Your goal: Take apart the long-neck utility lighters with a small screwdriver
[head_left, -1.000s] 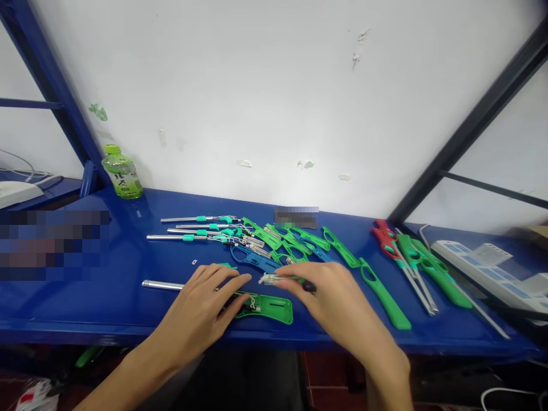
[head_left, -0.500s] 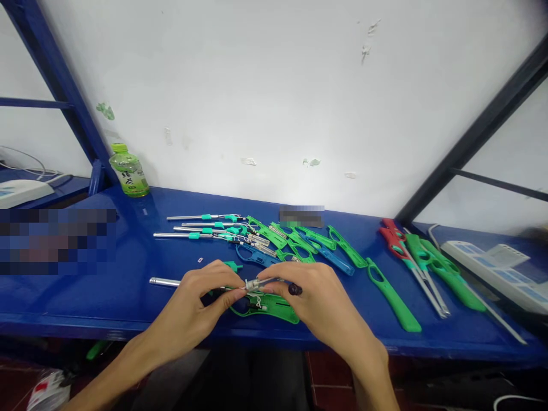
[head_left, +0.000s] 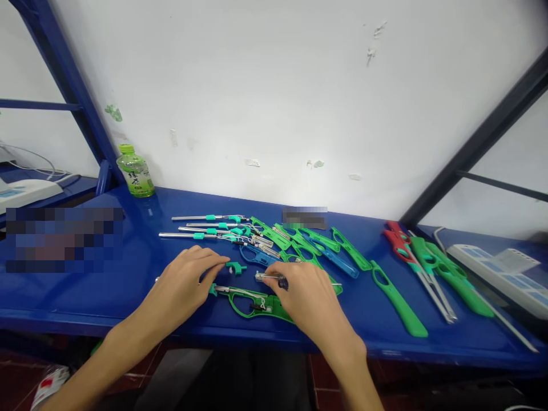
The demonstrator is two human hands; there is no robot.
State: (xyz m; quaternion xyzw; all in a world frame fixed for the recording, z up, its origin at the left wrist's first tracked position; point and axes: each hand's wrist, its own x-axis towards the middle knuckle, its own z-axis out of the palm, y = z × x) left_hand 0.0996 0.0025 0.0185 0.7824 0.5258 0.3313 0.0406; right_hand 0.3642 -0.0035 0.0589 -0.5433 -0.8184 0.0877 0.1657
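Observation:
In the head view my right hand point(head_left: 299, 291) is closed on a clear lighter fuel tank point(head_left: 260, 276) with a metal end. A dark rounded piece point(head_left: 282, 282) also shows among its fingers, and a thin metal rod point(head_left: 337, 284) emerges beyond the hand. My left hand point(head_left: 192, 277) pinches thumb and forefinger together beside a teal trigger point(head_left: 236, 267); whatever lies between the fingertips is hidden. Below both hands lies an open green lighter half-shell point(head_left: 278, 306) with white wires inside, its metal tube running left beneath my left hand.
Behind the hands lie several metal lighter tubes point(head_left: 180, 235) with teal parts, green half-shells point(head_left: 351, 251) and a blue shell point(head_left: 338, 260). Red lighters point(head_left: 398, 240) and green lighters point(head_left: 460, 279) lie right. A drink bottle point(head_left: 137, 174) stands by the wall.
My hands have parted: the left has moved left and up from the clear tank, while the right keeps hold of it. The teal trigger and half-shell are now more exposed.

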